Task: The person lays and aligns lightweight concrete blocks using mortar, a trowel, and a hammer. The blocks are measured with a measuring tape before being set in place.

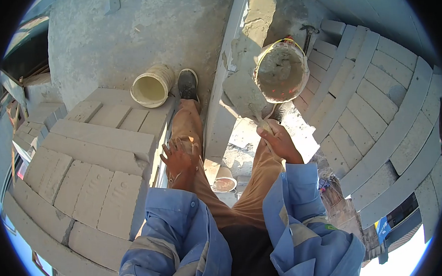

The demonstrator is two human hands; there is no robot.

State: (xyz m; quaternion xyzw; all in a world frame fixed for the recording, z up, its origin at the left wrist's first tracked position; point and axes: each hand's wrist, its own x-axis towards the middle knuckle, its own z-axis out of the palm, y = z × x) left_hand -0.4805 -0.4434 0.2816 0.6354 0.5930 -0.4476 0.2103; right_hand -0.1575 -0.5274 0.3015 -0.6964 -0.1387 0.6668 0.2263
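Observation:
My right hand [282,141] is wrapped around the handle of a trowel [253,113]. Grey wet mortar [243,91] covers the trowel's broad blade, which points away from me between the narrow wall and a bucket. That bucket [305,80] has a yellow handle and mortar inside. My left hand [181,165], fingers spread, is over my left knee and holds nothing. A strip of mortar [260,20] lies along the top of the narrow wall [216,123] between my legs.
Stacked grey blocks rise on the left [97,192] and right [372,102]. An off-white bucket [166,78] lies tilted near my left shoe [187,84]. Beyond the mortar bucket is a hammer [309,33]. Another small bucket [224,183] sits lower down between my legs.

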